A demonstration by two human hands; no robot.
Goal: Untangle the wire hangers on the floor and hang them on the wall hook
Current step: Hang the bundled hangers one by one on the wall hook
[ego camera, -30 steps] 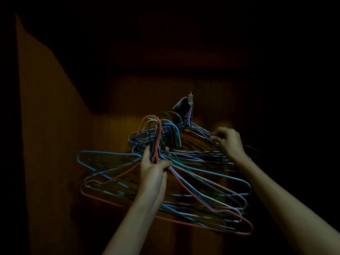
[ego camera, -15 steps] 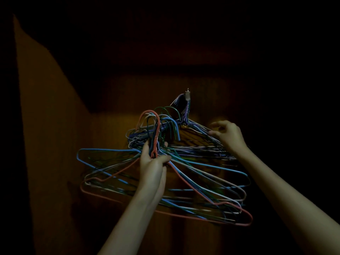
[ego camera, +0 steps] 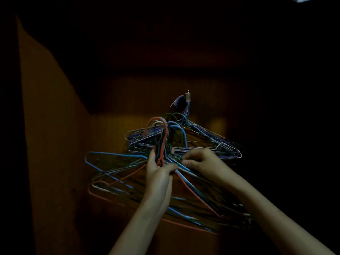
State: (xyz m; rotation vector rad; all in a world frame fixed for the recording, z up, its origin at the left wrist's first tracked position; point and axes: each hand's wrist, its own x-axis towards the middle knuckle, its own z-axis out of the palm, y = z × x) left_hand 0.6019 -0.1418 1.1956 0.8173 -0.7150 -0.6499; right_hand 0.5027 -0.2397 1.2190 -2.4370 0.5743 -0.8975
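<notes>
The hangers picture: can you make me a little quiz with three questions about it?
1. True or false: some hangers already hang on the wall hook.
2. Which hand grips the necks of the bundle of hangers? A) left hand B) right hand C) neither
3. Fill in: the tallest hook sticking up from the bundle is ____ coloured.

Key:
1. True: a set of hangers hangs from it.
2. A. The right hand only reaches in beside it; whether it pinches a wire is unclear.
3. Red: the red hanger.
</notes>
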